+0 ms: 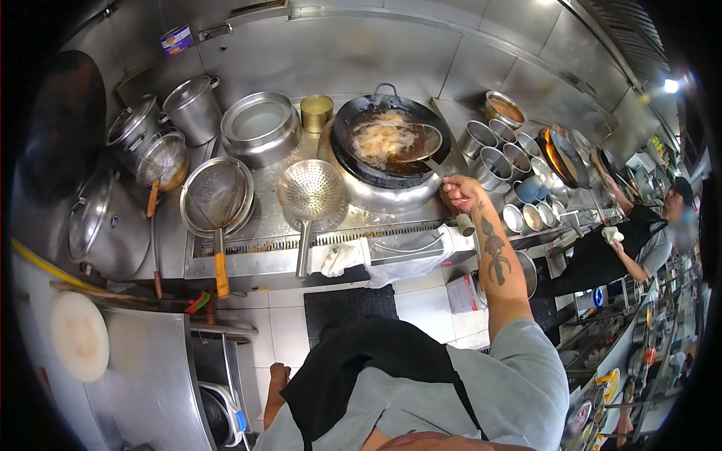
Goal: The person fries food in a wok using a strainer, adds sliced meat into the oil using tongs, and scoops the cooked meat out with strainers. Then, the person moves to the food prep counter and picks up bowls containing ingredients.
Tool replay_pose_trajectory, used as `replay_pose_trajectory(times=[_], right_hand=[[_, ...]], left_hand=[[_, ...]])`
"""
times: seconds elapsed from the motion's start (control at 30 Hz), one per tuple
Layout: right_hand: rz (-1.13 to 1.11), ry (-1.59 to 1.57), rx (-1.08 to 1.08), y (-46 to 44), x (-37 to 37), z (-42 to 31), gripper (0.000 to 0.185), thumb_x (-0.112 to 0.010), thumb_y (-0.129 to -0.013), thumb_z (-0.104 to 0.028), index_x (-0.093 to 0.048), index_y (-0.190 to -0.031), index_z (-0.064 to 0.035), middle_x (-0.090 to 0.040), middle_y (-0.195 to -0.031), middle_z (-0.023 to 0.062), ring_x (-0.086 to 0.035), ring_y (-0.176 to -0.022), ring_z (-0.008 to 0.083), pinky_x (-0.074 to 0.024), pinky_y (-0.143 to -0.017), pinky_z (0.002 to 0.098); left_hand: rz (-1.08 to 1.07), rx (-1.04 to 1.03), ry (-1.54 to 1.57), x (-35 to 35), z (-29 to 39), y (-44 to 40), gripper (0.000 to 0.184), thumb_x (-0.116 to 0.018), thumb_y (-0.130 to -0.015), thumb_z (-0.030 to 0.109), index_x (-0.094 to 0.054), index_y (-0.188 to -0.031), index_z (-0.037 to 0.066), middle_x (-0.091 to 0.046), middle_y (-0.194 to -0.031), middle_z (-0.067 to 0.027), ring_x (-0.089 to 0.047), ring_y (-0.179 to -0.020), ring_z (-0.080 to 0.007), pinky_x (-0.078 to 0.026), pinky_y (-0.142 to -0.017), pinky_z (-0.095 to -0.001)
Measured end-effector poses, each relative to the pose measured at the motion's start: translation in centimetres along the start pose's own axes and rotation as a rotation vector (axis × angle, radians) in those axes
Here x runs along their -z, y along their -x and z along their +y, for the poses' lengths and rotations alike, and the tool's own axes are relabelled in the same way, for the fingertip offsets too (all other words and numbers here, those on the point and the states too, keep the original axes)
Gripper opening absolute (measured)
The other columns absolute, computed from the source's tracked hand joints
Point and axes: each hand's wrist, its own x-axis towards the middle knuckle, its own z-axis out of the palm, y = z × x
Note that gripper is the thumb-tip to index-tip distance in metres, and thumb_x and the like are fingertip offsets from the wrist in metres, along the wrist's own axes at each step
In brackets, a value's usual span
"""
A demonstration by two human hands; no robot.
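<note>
My right hand [460,195] is wrapped round the handle of a skimmer [432,164]. The skimmer's round head dips into a black wok [347,167] on the stove. Pale food [382,139] is frying in the wok, in bubbling brown oil. Down beside my body, at the lower left, my left hand [280,373] is curled closed. I see nothing in it. A perforated ladle [312,188] lies on the stovetop left of the wok, and a gold-coloured can [317,113] stands behind it.
Left of the wok are a large steel pot [259,128], a wooden-handled strainer [218,197] and several lidded pots. Metal containers [494,165] crowd the counter on the right. A white cloth [344,257] hangs at the front edge. Another person [628,240] stands farther right.
</note>
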Motion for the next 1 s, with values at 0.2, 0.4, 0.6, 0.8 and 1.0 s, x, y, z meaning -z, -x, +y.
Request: replay_pose_trajectory(times=[0.2, 0.4, 0.6, 0.8, 1.0], right_hand=[[-0.074, -0.130, -0.023, -6.0, -1.1, 2.1, 0.020, -0.049, -0.095, -0.020, -0.047, -0.078, -0.0107, -0.047, -0.060, -0.0035, -0.032, -0.038, 0.0035, -0.0218, -0.033, 0.0203], [-0.093, -0.125, 0.045, -8.0, -3.1, 2.5, 0.007, -0.052, -0.092, -0.017, -0.050, -0.095, -0.0109, -0.053, -0.063, 0.0012, -0.039, -0.040, 0.0065, -0.0232, -0.031, 0.0214], [-0.033, -0.006, 0.098, -2.8, -3.4, 1.7, 0.018, -0.044, -0.097, -0.020, -0.048, -0.110, -0.0094, -0.052, -0.065, 0.0029, -0.035, -0.039, 0.0066, -0.0216, -0.031, 0.0199], [0.104, 0.126, 0.189, -1.4, -3.5, 1.5, 0.016, -0.042, -0.096, -0.016, -0.049, -0.108, -0.0077, -0.050, -0.060, 0.0043, -0.035, -0.036, 0.0089, -0.0207, -0.029, 0.0225], [0.295, 0.500, 0.358, -1.5, -4.6, 1.5, 0.023, -0.049, -0.095, -0.021, -0.058, -0.108, -0.0039, -0.050, -0.056, 0.0013, -0.039, -0.035, 0.0088, -0.0220, -0.030, 0.0244]], left_hand=[[0.061, 0.048, 0.135, -0.2, -0.7, 2.3, 0.011, -0.061, -0.056, 0.005, -0.051, -0.051, 0.006, -0.051, -0.050, -0.0122, -0.050, -0.039, -0.0249, -0.037, -0.036, -0.0376], [0.068, -0.454, -0.705, -2.8, -6.1, 2.4, 0.019, -0.064, -0.059, 0.036, -0.064, -0.055, 0.017, -0.060, -0.060, -0.0109, -0.062, -0.064, -0.0289, -0.050, -0.063, -0.0414], [0.012, -0.242, -0.528, -2.4, -5.7, 1.1, 0.012, -0.065, -0.059, 0.031, -0.068, -0.062, 0.020, -0.062, -0.069, -0.0103, -0.063, -0.073, -0.0297, -0.050, -0.065, -0.0401], [-0.014, -0.437, -0.730, -0.1, -2.3, 0.1, 0.007, -0.067, -0.056, 0.015, -0.061, -0.057, 0.013, -0.059, -0.065, -0.0109, -0.060, -0.062, -0.0271, -0.046, -0.053, -0.0410], [-0.053, -0.060, -0.098, 0.9, 0.3, -0.8, 0.016, -0.061, -0.057, 0.004, -0.047, -0.054, 0.011, -0.043, -0.054, -0.0080, -0.043, -0.046, -0.0232, -0.034, -0.041, -0.0395]])
